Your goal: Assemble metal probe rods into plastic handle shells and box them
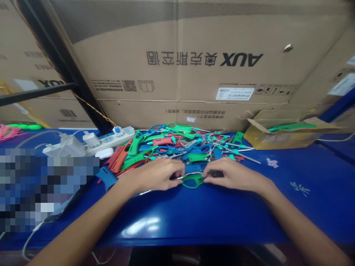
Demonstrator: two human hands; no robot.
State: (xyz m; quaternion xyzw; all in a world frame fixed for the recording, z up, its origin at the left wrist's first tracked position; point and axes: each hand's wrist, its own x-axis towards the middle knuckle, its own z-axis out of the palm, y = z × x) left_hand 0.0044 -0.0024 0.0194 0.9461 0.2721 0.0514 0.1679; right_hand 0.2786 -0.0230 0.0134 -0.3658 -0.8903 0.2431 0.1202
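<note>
My left hand [162, 173] is closed, its thumb and fingertips pinching the metal-tube side of a green long-nosed lighter [193, 181]. A stretch of thin metal tube shows below that hand. My right hand [230, 175] pinches the other end of the same lighter, with something small and dark partly hidden in its fingers. Thin pale wires run across the green loop between the hands. Just beyond lies a heap of green, red and blue lighter parts [197, 157] with metal tubes and wires. A blue handle [107, 176] lies left of my left wrist.
A white power strip [109, 139] with plugged-in chargers and a white earbud case [104, 153] are at left. An open cardboard box [277, 137] holding green parts stands at right. Large cartons [177, 81] wall off the back of the blue table [210, 218]. A pixelated area covers the left.
</note>
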